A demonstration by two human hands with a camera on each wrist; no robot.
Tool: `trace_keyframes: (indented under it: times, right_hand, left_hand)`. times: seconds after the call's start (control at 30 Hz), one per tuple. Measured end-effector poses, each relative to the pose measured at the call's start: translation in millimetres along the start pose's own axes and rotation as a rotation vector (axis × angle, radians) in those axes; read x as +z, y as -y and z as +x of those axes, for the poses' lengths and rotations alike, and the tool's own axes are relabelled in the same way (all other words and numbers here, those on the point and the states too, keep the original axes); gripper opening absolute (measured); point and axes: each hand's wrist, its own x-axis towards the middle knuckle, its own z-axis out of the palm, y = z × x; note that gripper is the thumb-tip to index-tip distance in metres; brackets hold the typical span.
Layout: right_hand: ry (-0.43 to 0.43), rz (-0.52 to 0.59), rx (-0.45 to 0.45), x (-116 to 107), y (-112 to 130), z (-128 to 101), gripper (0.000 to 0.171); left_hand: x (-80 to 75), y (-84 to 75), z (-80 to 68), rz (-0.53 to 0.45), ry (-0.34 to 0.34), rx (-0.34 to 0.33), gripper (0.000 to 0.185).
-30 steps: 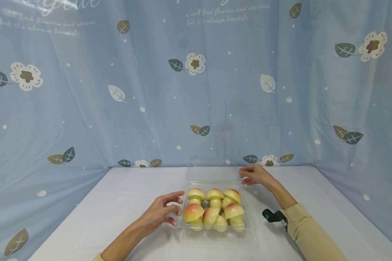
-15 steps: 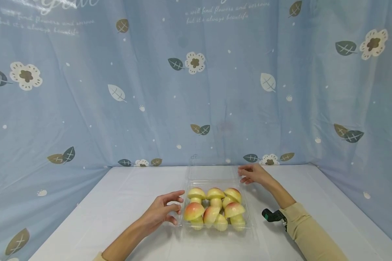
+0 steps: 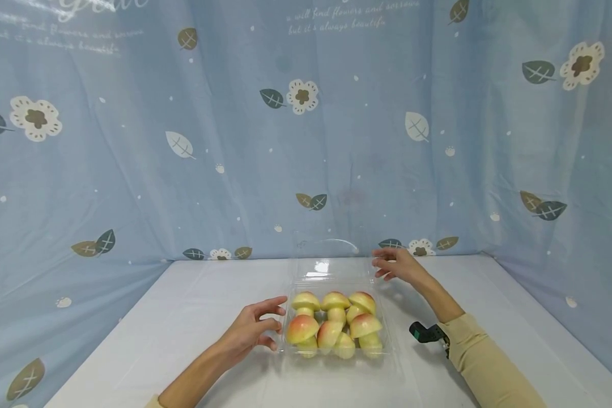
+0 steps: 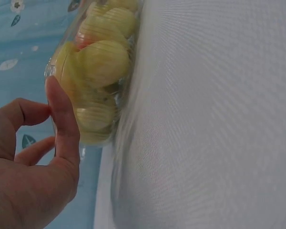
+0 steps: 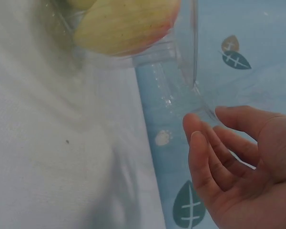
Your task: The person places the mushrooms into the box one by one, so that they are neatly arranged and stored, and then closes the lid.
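A clear plastic clamshell box (image 3: pixel 391 340) stands on the table with its see-through lid (image 3: pixel 331 266) hinged up at the back. Inside lie several yellow toy mushrooms (image 3: pixel 302 330) with red-blushed caps, roughly in two rows. My left hand (image 3: pixel 245 331) is at the box's left side; the left wrist view shows its fingertips pinching the rim. At the lid's right edge my right hand (image 3: pixel 400 266) has thumb and fingers bent together. A clear lid edge runs in between those fingertips in the right wrist view. The lid's outline is hard to see against the curtain.
A white cloth covers the table (image 3: pixel 183 317). Blue curtain (image 3: pixel 234 141) with leaves and flowers hangs behind and along both sides, close behind the lid. A black wrist camera (image 3: pixel 425 333) sits under the right forearm.
The lid has tilted up a little, with a bright glare now on it. My right hand has risen slightly with it. The left hand and the mushrooms stay in place.
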Motion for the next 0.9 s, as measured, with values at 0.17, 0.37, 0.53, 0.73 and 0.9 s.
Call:
trace_keyframes:
  times: [0.17, 0.37, 0.53, 0.73, 0.9]
  right_hand:
    - [-0.01, -0.013, -0.014, -2.9, 3.9, 0.2, 0.047]
    - [-0.032, -0.055, -0.051, -5.9, 7.0, -1.3, 0.045]
    - [-0.027, -0.048, -0.088, -7.0, 8.3, -1.1, 0.047]
    - [-0.013, 0.001, -0.107, -7.1, 13.5, -2.6, 0.051]
    - [0.0, 0.048, -0.095, -6.2, 15.7, -4.0, 0.053]
  left_hand:
    - [-1.0, -0.5, 0.9, -0.008, -0.01, -0.006, 0.066]
    - [-1.8, -1.3, 1.6, -0.027, -0.021, -0.005, 0.063]
    - [-2.1, -2.0, 0.7, -0.07, -0.013, -0.005, 0.064]
    - [-1.4, -3.2, -0.3, -0.122, 0.017, 0.01, 0.071]
    - [-1.3, -1.9, 0.8, -0.114, 0.003, 0.026, 0.067]
